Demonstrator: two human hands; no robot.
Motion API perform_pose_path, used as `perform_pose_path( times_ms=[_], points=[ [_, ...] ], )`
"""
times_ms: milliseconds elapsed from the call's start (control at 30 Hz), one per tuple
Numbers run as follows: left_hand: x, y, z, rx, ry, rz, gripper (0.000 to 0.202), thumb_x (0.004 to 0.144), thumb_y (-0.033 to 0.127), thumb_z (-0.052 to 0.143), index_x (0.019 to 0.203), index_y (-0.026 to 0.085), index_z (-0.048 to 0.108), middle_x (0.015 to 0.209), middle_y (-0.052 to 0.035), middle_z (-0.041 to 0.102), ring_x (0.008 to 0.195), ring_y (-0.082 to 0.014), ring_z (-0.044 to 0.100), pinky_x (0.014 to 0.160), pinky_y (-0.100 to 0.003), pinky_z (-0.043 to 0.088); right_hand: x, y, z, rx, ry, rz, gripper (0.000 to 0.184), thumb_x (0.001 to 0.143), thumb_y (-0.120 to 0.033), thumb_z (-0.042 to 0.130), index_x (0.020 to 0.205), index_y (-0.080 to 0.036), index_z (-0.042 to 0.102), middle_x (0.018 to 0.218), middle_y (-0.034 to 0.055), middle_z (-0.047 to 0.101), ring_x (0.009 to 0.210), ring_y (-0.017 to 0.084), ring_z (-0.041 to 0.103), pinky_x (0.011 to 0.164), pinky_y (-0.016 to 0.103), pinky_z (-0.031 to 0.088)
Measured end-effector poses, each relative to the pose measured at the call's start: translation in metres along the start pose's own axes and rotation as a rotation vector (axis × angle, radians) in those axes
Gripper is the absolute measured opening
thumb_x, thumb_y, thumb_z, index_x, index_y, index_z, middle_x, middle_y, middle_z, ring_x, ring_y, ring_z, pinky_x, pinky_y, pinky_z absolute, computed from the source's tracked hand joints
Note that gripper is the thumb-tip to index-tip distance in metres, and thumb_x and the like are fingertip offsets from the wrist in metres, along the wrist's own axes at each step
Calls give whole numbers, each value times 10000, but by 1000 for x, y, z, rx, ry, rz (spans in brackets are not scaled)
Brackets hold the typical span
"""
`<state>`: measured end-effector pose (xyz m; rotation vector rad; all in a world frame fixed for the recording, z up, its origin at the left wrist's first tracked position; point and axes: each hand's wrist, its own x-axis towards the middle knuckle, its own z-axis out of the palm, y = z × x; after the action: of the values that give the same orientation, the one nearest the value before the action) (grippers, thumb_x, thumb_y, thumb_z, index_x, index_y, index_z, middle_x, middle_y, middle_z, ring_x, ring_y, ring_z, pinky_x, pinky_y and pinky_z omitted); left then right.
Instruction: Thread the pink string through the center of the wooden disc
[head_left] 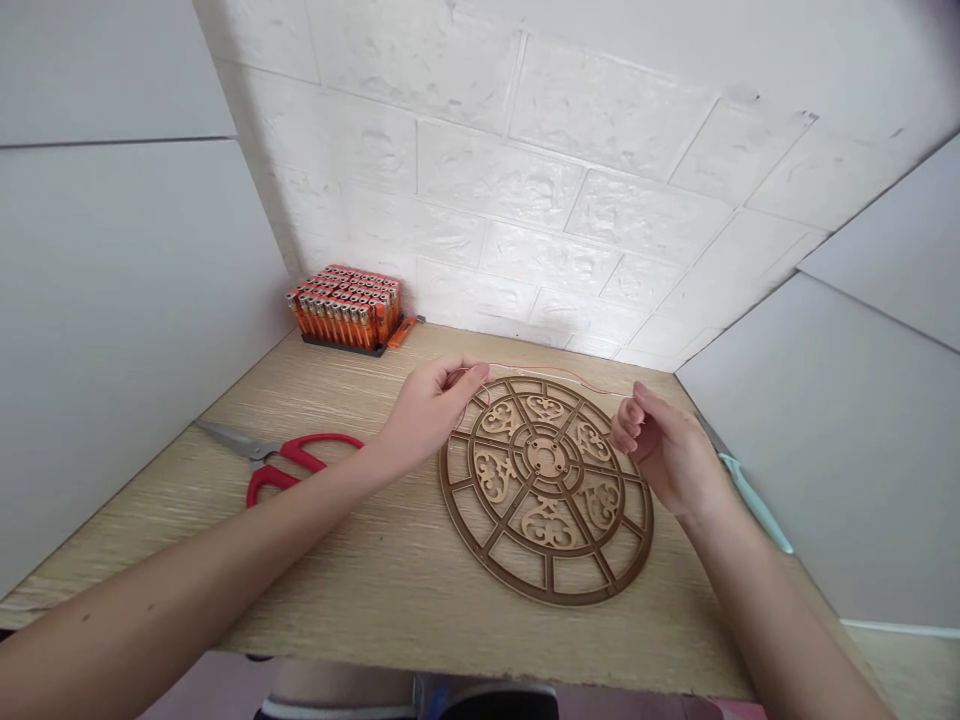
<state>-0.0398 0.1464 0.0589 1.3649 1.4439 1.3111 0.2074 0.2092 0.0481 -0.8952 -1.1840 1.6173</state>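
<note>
Thread [585, 383]: thin, reddish, strung between the hands over the disc's far rim; slack loops beside the left hand, ends hard to make out.
Left hand [442, 398]: thumb and forefinger pinching the thread, forearm reaching in from lower left, cut off by the frame.
Right hand [667, 440]: fingers curled inward, thumb against them, pinching the thread; the exact contact is too small to see.
Wooden disc [546, 457]: flat on the table [375, 580], between and below the hands, each covering some rim.
Scissors [300, 458]: left of the left hand, red handles partly hidden by that forearm.
Knife [757, 503]: right of the right hand.
</note>
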Motion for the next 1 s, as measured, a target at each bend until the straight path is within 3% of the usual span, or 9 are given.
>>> perform_pose_path(
  times_ms=[400,1000],
  points=[
    [1,-3,0,-14,0,-5,372,862,433,511,974,99,629,793,-10,582,566,-11,376,551,-133,294,4,5,-7,-51,107,-117,215,759,-333,735,764,-145,630,698,12,475,560,68,432,491,162,364],
    [0,0,-1,-5,10,12,356,855,438,521,900,99,623,694,14,524,537,-4,339,558,-127,297,3,5,-6,-130,66,-63,237,703,-335,780,781,-147,659,702,16,518,559,69,455,505,157,382]
  ],
)
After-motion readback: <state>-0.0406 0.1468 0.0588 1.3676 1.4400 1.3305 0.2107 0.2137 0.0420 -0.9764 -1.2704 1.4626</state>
